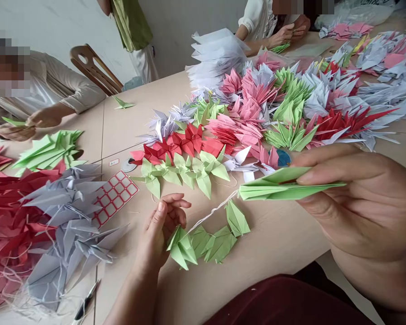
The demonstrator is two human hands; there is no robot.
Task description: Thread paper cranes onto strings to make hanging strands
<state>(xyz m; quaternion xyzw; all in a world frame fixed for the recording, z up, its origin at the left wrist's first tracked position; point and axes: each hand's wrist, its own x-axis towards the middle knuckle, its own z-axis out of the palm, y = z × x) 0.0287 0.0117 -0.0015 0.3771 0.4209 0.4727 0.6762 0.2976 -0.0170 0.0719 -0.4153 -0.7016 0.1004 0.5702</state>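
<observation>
Green folded paper (274, 192) is pinched between the thumb and fingers of the right hand (358, 198), above the near worktop (277, 239). White thread (213, 211) runs from it towards green pieces (221, 243), apparently strung, beside the left hand (162, 221). Its fingers curl loosely; whether they grip anything, I cannot tell. That strand looks part-made, while heaped paper pieces (292, 106) farther right seem unstrung. Dark writing on the clear bag (355, 16), far right, is unreadable; the red-gridded label sheet (117, 197), left, shows no legible text.

Light green folded paper (274, 190), white string (212, 212), red-gridded white sheet (115, 197)
</observation>
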